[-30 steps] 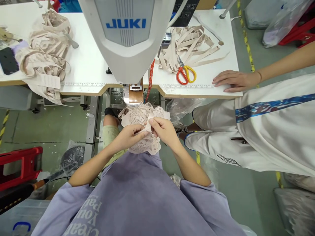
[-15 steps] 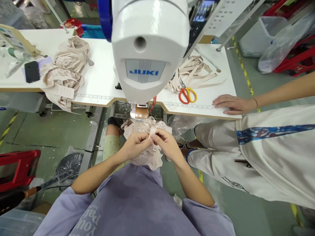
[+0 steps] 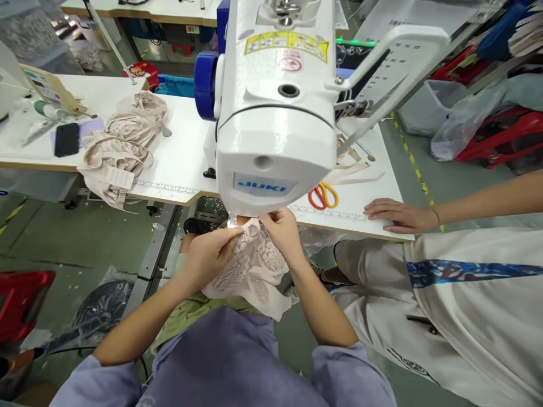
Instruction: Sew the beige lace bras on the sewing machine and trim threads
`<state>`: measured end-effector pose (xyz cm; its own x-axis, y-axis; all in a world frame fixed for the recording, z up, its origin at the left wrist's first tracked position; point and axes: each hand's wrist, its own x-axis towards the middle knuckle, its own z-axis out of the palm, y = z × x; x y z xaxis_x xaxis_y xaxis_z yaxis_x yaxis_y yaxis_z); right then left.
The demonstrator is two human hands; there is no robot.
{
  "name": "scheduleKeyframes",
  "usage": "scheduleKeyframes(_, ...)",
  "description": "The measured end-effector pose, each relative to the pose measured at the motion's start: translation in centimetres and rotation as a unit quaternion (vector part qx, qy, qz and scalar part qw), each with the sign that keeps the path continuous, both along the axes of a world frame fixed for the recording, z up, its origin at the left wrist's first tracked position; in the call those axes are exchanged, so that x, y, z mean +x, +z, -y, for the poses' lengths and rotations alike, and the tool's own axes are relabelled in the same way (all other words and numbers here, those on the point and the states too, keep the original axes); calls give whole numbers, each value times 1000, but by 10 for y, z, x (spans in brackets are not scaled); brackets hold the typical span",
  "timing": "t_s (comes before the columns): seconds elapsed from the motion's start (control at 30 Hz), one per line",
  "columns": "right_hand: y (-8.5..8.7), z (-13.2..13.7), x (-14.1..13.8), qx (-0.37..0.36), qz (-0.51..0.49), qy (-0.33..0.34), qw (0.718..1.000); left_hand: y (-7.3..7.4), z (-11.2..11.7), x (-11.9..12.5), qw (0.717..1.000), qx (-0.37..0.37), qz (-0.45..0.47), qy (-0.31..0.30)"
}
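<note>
Head view: your left hand [image 3: 207, 251] and right hand [image 3: 282, 230] pinch the top edge of a beige lace garment [image 3: 254, 268] between them, just under the nose of the white sewing machine [image 3: 275, 124]. The rest of the cloth hangs down over your lap. The machine's head hides the needle and the spot where the lace meets it. Orange-and-yellow scissors [image 3: 324, 196] lie on the table [image 3: 182, 152], blades cut off behind the machine, near a co-worker's hand [image 3: 399, 216] resting flat.

sewing machine [image 3: 275, 113]: 1 | scissors [image 3: 323, 196]: 1 | phone [image 3: 67, 139]: 1 | lace piece [image 3: 254, 268]: 1 | own hands [image 3: 207, 257]: 2 | co-worker hand [image 3: 396, 216]: 1
</note>
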<state>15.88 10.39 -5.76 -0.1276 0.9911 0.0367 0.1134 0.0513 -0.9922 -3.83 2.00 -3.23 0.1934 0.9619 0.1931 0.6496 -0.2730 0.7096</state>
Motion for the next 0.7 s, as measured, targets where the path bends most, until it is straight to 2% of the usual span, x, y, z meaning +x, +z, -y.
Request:
scheduleKeyframes(0.07,-4,-9,-3,36,41,2,999,-1,-6,-5,999,31,-39,-13)
scheduleKeyframes(0.13,-2,-15,-3,77,73,2,994,0,-8,-5,991,89,-101,15)
scheduleKeyframes(0.2,2,-18,-4,113,95,0,989,3,-5,2,970,169,-164,57)
scheduleKeyframes(0.27,6,-22,-4,130,112,1,985,3,1,15,954,218,-199,60)
scheduleKeyframes(0.37,8,-26,-4,119,117,10,986,0,10,34,946,226,-232,17)
scheduleKeyframes(0.43,7,-28,-3,106,112,15,988,-2,12,41,942,222,-253,18)
scheduleKeyframes(0.7,2,-34,1,125,152,23,980,0,16,40,943,203,-262,26)
